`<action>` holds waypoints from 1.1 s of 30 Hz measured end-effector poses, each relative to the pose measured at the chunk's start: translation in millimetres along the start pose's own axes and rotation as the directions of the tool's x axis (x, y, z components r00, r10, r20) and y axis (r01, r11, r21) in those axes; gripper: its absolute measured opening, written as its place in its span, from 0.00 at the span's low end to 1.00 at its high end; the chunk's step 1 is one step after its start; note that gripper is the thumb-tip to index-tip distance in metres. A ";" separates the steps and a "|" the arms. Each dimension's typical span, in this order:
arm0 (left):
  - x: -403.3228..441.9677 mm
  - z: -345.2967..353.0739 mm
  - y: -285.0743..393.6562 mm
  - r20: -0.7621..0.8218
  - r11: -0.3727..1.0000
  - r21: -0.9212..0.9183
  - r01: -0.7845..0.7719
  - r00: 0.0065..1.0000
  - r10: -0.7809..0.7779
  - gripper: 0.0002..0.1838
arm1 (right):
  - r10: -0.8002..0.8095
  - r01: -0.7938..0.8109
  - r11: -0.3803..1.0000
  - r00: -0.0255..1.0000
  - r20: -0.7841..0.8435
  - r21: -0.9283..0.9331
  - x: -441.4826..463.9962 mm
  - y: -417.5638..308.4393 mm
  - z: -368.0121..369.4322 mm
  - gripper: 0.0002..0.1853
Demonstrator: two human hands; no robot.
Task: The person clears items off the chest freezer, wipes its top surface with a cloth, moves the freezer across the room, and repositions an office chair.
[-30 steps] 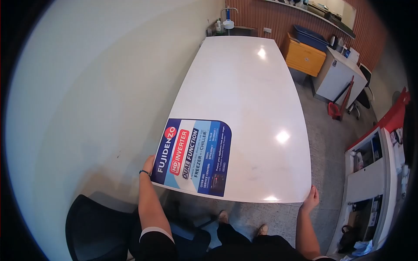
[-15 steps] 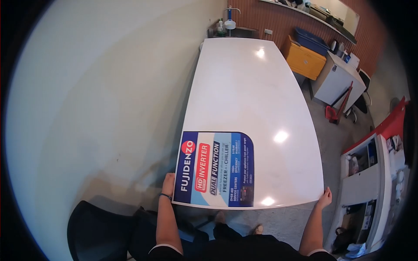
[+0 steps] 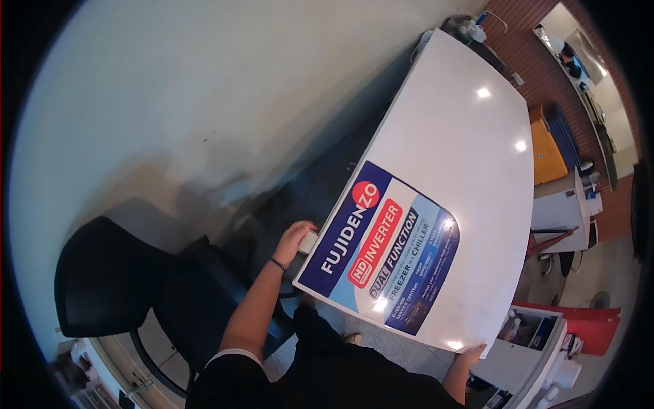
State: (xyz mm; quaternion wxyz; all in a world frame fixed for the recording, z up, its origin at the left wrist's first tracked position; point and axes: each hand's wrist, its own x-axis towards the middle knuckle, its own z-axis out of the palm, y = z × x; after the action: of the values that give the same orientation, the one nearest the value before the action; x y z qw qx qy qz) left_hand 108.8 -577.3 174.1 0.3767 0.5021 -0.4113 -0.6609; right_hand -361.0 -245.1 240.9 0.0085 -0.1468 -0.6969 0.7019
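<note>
A large white chest freezer [image 3: 470,136] with a glossy flat lid stretches away from me. A blue Fujidenzo label [image 3: 381,252] covers the near left part of the lid. My left hand [image 3: 294,240], with a dark band at the wrist, is closed at the near left edge, on a pale block [image 3: 309,242] sticking out from the freezer's side. At the near right corner, my right hand [image 3: 469,357] grips the lid's edge, its fingers partly hidden. The freezer's body below the lid is mostly hidden.
A black office chair [image 3: 102,279] stands at my left, near the pale wall [image 3: 204,88]. Right of the freezer are a yellow cooler box [image 3: 546,153], a white cabinet [image 3: 562,211] and red-topped shelving [image 3: 579,327]. A sink tap [image 3: 494,17] is beyond the far end.
The freezer's near end has swung away from the wall, and a wider gap shows between them. My view has tilted. Both hands stay on the freezer's near corners.
</note>
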 end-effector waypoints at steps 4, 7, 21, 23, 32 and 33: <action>7.5 4.8 -5.4 0.082 0.963 -0.265 -0.054 0.993 0.079 0.12 | -0.010 0.010 1.000 0.997 0.077 -0.005 2.6 2.2 -1.8 0.26; -0.1 13.6 4.3 0.093 0.901 -0.427 0.081 0.995 -0.045 0.11 | -0.041 0.040 0.999 0.996 0.079 0.014 4.4 2.6 -1.3 0.25; -6.0 11.7 -5.4 0.082 0.945 -0.306 0.112 0.992 -0.092 0.12 | -0.047 0.069 0.989 0.985 0.164 -0.129 63.0 4.7 -9.7 0.30; -6.4 11.7 -8.0 0.077 0.957 -0.286 0.056 0.996 -0.035 0.11 | -0.002 0.028 0.988 0.986 0.166 -0.154 51.9 -5.5 -0.1 0.30; -3.4 1.8 -28.7 0.144 0.992 -0.115 -0.057 0.987 0.073 0.14 | 0.121 -0.062 0.945 0.978 0.168 -0.322 40.4 -18.2 20.3 0.33; -4.0 3.2 -28.9 0.150 0.992 -0.111 -0.060 0.986 0.076 0.14 | 0.151 -0.098 0.919 0.982 0.112 -0.382 45.0 -18.9 17.8 0.33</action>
State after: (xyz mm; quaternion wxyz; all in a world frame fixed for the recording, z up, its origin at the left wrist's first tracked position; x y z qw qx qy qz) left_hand 104.1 -562.2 149.4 0.3922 0.4143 -0.4206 -0.7054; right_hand -411.6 -252.1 250.4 -0.1128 -0.1404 -0.8062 0.5636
